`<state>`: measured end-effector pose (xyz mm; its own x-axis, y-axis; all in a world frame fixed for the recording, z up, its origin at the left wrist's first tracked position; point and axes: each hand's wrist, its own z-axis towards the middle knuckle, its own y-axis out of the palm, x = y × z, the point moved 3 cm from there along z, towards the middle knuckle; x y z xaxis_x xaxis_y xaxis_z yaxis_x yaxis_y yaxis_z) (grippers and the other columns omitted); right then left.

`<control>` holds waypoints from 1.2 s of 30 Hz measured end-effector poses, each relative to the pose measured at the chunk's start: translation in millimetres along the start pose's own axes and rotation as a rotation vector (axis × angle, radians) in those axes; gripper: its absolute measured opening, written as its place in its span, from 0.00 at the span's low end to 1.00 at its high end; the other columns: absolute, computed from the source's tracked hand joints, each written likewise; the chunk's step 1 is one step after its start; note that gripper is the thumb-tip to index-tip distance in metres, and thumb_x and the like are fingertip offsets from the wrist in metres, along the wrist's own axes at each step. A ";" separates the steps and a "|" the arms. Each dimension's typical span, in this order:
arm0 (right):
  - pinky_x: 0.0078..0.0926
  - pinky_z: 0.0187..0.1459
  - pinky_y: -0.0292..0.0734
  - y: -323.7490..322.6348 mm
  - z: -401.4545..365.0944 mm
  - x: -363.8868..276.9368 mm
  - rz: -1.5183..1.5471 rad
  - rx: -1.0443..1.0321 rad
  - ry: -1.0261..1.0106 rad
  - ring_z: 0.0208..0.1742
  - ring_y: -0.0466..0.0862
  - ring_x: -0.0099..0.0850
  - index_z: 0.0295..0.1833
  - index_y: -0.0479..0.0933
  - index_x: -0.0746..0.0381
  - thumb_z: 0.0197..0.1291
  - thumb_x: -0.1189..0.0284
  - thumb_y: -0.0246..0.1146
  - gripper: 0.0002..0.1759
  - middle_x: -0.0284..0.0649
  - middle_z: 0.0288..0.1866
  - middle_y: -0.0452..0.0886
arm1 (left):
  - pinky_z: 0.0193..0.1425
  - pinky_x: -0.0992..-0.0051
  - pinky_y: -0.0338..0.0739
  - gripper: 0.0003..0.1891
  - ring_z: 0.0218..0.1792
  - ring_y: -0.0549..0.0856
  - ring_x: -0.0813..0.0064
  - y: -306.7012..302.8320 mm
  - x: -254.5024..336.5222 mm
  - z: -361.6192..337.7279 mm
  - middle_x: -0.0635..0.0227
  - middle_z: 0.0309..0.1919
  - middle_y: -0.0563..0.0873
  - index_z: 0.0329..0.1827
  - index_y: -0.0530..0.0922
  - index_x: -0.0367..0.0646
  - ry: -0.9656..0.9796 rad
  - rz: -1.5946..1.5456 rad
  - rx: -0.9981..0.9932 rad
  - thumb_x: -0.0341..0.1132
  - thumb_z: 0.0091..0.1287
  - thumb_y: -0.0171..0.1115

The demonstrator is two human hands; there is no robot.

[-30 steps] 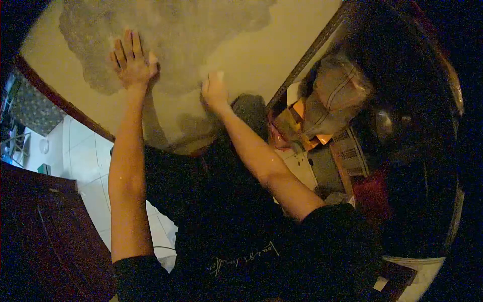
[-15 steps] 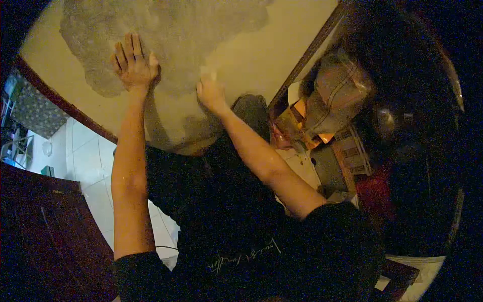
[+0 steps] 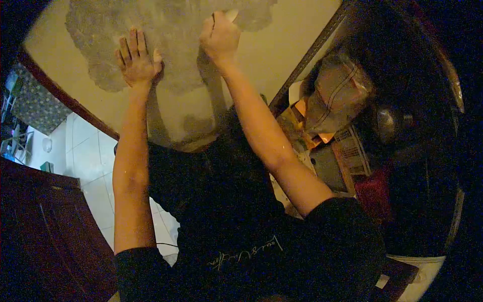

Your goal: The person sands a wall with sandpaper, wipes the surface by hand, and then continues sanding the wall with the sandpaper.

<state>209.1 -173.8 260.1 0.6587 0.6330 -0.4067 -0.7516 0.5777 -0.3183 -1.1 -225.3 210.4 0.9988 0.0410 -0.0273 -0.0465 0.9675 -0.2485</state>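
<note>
My left hand (image 3: 138,63) lies flat against a cream wall (image 3: 261,60), palm down and fingers spread, over a large grey rough patch (image 3: 171,60). Higher up and to the right, my right hand (image 3: 221,39) is closed in a fist at the same grey patch. A small pale flat piece (image 3: 232,15) sticks out past its fingers; its kind cannot be made out. Both forearms reach up from black sleeves, and shadows of the arms fall on the wall.
On the right stand a clear plastic bag (image 3: 342,83), orange-and-white packaging (image 3: 322,137) and a grated plastic crate (image 3: 352,151). A dark wooden door (image 3: 50,216) is at the lower left, beside white floor tiles (image 3: 93,151). A dark trim (image 3: 75,103) edges the wall.
My right hand has moved up the wall, from the patch's lower right edge to its upper part, still closed on the pale piece. My left hand stays flat in place.
</note>
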 end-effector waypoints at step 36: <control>0.54 0.39 0.76 44.0 -133.0 46.2 -0.141 -0.400 0.140 0.40 0.80 0.58 0.40 0.77 0.64 0.61 0.62 0.53 0.16 0.60 0.48 0.76 | 0.78 0.56 0.46 0.38 0.76 0.56 0.61 -10.7 3.7 1.2 0.76 0.77 0.59 0.76 0.61 0.55 -0.042 0.016 -0.042 0.50 0.59 0.58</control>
<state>202.0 -187.7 113.4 0.7653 0.4710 -0.4387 -0.6269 0.3907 -0.6741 3.1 -235.1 214.1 0.9977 0.0675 0.0089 -0.0621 0.9555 -0.2883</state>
